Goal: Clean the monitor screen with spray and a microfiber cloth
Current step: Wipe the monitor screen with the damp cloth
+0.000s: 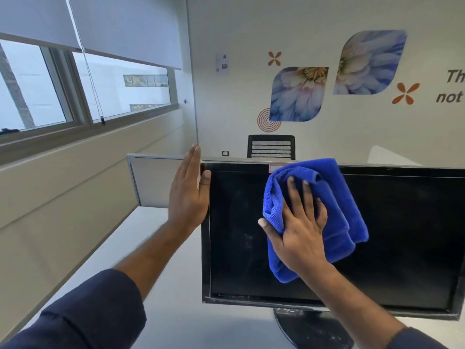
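Observation:
A black monitor (402,235) stands on a white desk (130,250), its dark screen switched off and showing faint smears. My right hand (300,230) presses a folded blue microfiber cloth (337,210) flat against the upper middle of the screen, fingers spread and straight. My left hand (188,192) rests against the monitor's upper left edge, fingers straight along the side and the thumb on the front bezel. No spray bottle is in view.
The monitor's round black base (312,328) sits on the desk at the bottom. A grey partition panel (151,182) rises behind the desk, with a black office chair (271,147) beyond it. Windows with roller blinds (88,34) run along the left wall.

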Action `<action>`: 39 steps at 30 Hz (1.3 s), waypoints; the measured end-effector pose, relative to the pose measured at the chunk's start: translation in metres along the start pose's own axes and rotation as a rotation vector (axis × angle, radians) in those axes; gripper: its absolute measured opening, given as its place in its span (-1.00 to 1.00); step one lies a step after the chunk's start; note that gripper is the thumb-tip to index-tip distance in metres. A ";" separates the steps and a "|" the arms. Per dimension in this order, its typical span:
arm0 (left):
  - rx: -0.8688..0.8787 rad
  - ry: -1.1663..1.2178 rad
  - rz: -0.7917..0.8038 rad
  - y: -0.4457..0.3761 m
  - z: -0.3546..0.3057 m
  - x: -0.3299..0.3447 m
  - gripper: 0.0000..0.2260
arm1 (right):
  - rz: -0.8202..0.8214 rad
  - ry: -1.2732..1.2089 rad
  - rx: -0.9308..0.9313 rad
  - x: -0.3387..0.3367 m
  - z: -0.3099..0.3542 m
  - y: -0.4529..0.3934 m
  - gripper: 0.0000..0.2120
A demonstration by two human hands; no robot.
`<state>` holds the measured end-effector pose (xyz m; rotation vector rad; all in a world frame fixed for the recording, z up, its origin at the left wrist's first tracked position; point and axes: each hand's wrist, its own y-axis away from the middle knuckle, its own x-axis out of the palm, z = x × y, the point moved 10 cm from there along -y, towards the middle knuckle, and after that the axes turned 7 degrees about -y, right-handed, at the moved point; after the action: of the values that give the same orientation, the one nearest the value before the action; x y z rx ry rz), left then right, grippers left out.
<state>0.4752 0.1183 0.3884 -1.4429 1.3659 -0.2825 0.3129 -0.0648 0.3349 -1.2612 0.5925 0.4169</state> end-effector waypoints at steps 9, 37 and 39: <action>0.388 -0.181 0.113 -0.002 -0.037 0.004 -0.53 | 0.113 0.050 -0.201 0.026 0.036 0.003 -0.32; 0.518 -0.270 0.400 0.004 -0.034 0.006 -0.13 | 0.089 0.195 -0.398 0.052 0.074 0.009 -0.37; 0.506 -0.254 0.401 0.005 -0.034 0.005 -0.13 | 0.026 0.198 -0.319 0.039 0.073 -0.017 -0.36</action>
<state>0.4480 0.0976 0.3958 -0.7404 1.2291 -0.1596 0.3673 0.0003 0.3368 -1.6139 0.7302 0.4222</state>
